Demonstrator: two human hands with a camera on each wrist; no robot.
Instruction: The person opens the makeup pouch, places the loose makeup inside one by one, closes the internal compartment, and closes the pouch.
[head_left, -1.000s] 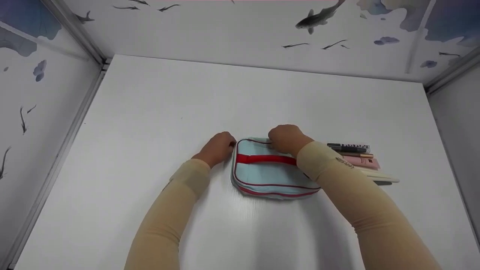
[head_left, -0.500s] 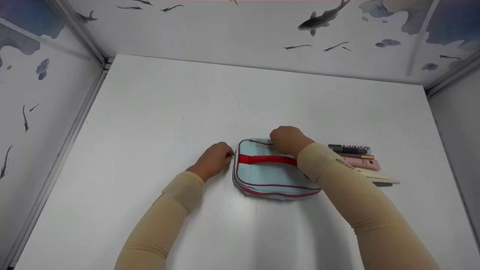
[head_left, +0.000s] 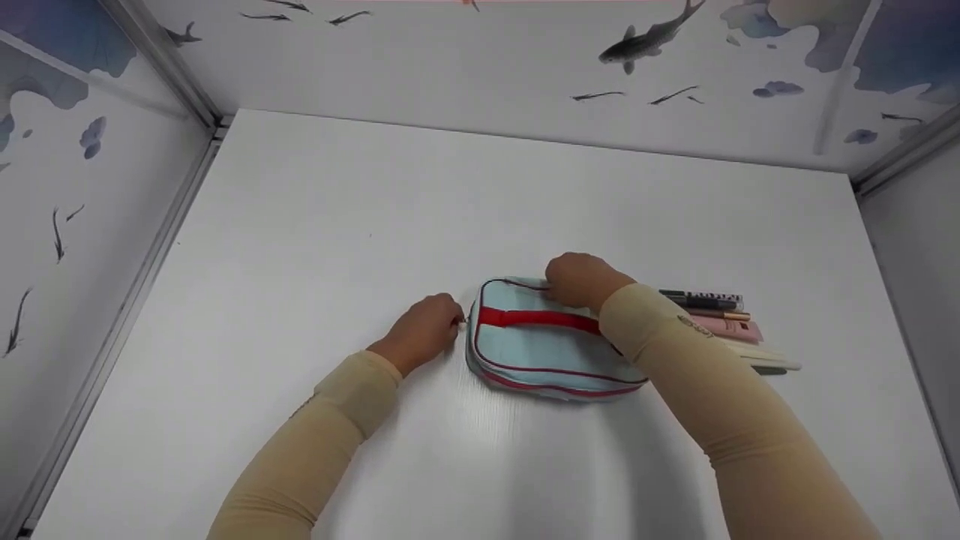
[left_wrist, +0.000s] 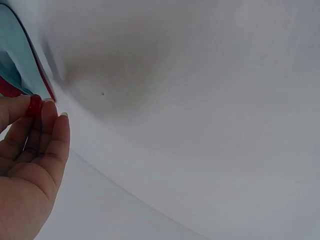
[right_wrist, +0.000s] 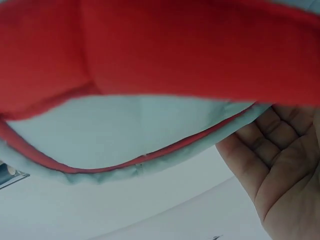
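Observation:
A light-blue zip pouch with red piping lies on the white table, its red strap handle across the top. At its left side my left hand pinches a red zipper pull between thumb and fingertips, as the left wrist view shows. My right hand grips the pouch's far edge, the forearm passing over its right part and hiding it. In the right wrist view the red handle fills the top, and the right fingers bend behind the pale rim.
Right of the pouch, partly under my right sleeve, lie dark pens, a pink tube and pale slim sticks. White panels with painted fish stand at the table's back and sides.
My left hand has slid along the pouch's left side, from the far corner toward me. The right hand stays at the far edge, and the pouch has barely shifted.

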